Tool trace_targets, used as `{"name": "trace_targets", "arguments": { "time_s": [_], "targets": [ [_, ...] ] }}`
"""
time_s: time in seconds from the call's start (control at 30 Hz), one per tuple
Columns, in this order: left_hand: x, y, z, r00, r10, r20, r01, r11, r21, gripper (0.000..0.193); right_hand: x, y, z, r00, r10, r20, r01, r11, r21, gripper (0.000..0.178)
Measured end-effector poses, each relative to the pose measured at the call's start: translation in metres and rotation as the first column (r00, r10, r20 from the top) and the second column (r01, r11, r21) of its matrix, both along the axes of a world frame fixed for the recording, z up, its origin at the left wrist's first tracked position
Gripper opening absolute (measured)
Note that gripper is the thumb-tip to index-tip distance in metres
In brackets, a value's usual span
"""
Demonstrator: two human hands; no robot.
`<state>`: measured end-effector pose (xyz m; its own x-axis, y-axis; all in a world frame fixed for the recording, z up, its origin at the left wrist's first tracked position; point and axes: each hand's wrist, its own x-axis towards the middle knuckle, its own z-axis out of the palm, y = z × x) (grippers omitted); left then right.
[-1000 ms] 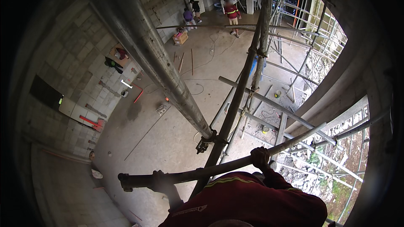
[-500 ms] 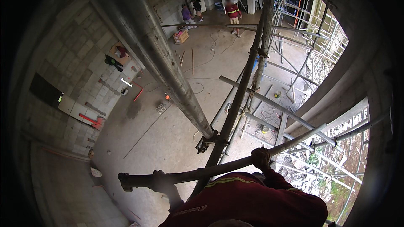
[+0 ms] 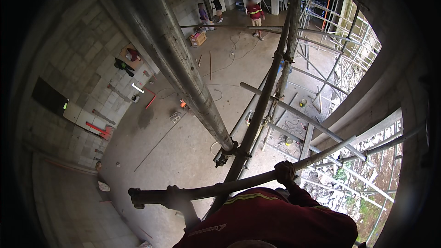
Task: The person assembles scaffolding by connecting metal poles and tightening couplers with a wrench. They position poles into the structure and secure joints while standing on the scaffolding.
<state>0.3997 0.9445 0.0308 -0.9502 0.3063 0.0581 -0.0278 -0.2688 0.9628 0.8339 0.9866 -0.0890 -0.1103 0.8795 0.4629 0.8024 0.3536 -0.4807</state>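
A long grey scaffold pipe (image 3: 250, 183) lies across in front of my body, its right end higher in the view and a coupler (image 3: 137, 198) at its left end. My left hand (image 3: 177, 200) is closed round the pipe near that coupler; its fingers are partly in shadow. Farther right, my right hand (image 3: 285, 173) grips the same pipe, fingers wrapped over it. The pipe passes over a dark slanting scaffold tube (image 3: 251, 147). Just beyond, a clamp (image 3: 225, 153) joins that tube to a thick upright pole (image 3: 183, 73). Both my sleeves are dark red.
More scaffold tubes (image 3: 317, 126) cross at the right, beside an opening onto rubble (image 3: 363, 197). Far below, the concrete floor (image 3: 170, 151) holds cables, a box (image 3: 198, 38) and red pipes (image 3: 150, 98). Several people stand at the back, one in a red jacket (image 3: 254, 11).
Both hands keep the same hold, and the pipe stays almost still. At the far back, the person in purple stands more upright. The view has shifted very slightly.
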Motion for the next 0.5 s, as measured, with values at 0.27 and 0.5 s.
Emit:
{"name": "trace_targets", "arguments": {
  "time_s": [0.27, 0.5],
  "targets": [
    [0.0101, 0.0025, 0.0106, 0.999, 0.032, 0.042, -0.033, 0.999, 0.025, 0.049, 0.0012, 0.0005, -0.0060, 1.000, 0.008, 0.012, -0.008, 1.000, 0.021, 0.011],
    [0.0035, 0.0010, 0.0016, 0.999, 0.029, -0.021, -0.029, 0.999, -0.015, 0.049, 0.0003, -0.0001, 0.0015, 1.000, 0.007, 0.015, -0.007, 1.000, 0.018, 0.010]
  ]
}}
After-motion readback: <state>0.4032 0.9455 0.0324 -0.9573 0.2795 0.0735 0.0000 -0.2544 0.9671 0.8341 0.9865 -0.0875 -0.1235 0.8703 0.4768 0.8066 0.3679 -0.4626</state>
